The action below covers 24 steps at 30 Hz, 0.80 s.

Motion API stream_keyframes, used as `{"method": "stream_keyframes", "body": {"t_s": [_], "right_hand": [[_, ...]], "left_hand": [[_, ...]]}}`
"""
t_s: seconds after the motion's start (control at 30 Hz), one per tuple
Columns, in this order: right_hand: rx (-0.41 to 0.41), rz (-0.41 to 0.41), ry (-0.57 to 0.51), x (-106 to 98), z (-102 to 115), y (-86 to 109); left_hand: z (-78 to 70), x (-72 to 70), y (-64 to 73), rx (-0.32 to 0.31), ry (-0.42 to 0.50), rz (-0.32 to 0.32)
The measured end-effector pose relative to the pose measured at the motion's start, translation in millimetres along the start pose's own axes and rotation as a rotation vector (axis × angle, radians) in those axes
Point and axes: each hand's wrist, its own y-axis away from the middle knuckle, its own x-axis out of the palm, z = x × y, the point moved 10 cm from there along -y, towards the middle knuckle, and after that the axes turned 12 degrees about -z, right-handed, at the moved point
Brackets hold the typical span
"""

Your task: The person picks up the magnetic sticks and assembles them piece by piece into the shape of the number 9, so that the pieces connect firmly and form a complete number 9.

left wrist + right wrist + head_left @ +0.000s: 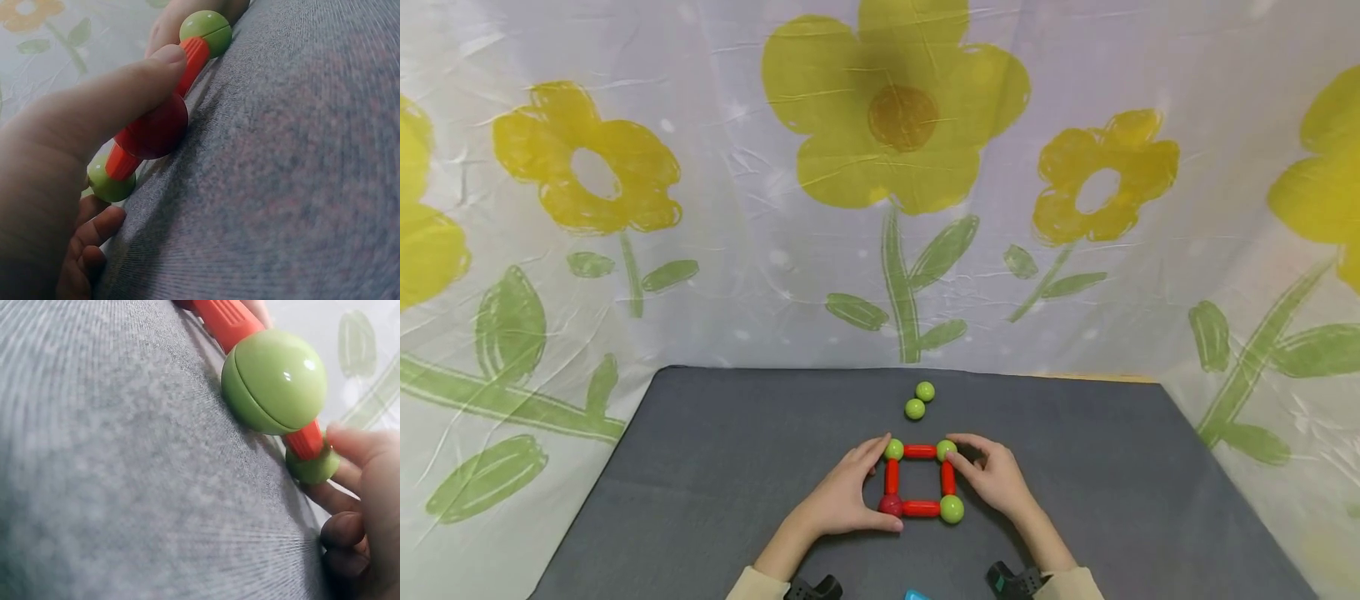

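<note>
At the near edge, part of a blue object (916, 595) shows; too little of it is in view to identify. Your cream sleeves (1070, 585) come in on either side, with a black device (816, 588) at each wrist. A square (921, 508) of four red rods and four corner balls lies on the dark grey table (737, 433), between your hands. Its near corners are a red ball (890, 506) on the left and a larger-looking green ball (952, 509) on the right. Your left hand (842, 497) grips the square along its left side, thumb at the red ball, forefinger reaching the far-left green ball (893, 450). Your right hand (996, 475) pinches the far-right green ball (947, 450) between thumb and forefinger, its other fingers curled beneath. Beyond the square, two loose green balls (914, 408) sit close together, one slightly farther and to the right. Past the table's far edge hangs a pale sheet (715, 275) printed with yellow flowers (902, 167) and green leaves.
</note>
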Motion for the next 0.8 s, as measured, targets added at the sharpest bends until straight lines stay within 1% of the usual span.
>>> {"method": "stream_keyframes", "body": {"t_s": [0.1, 0.23, 0.33, 0.43, 0.57, 0.8], "right_hand": [[-0.046, 0.049, 0.002, 1.8, 3.7, 3.5], [-0.164, 0.146, 0.008, 3.2, 12.2, 14.5], [-0.224, 0.195, 0.022, 2.3, 15.9, 24.3], [-0.243, 0.217, 0.052, 2.4, 16.5, 30.7], [-0.249, 0.221, 0.083, 4.1, 17.1, 32.9], [-0.263, 0.224, 0.093, 0.6, 18.8, 34.2]], "left_hand": [[0.4, -0.7, 0.2, -0.004, 0.001, -0.001], [1.3, -0.9, 1.0, 0.002, 0.005, 0.010], [2.1, -1.7, 1.4, 0.020, -0.009, 0.021], [1.7, -4.0, 1.0, 0.049, -0.033, 0.022], [2.3, -6.4, 0.3, 0.077, -0.063, 0.013], [3.9, -1.8, -0.5, 0.057, -0.061, -0.012]]}}
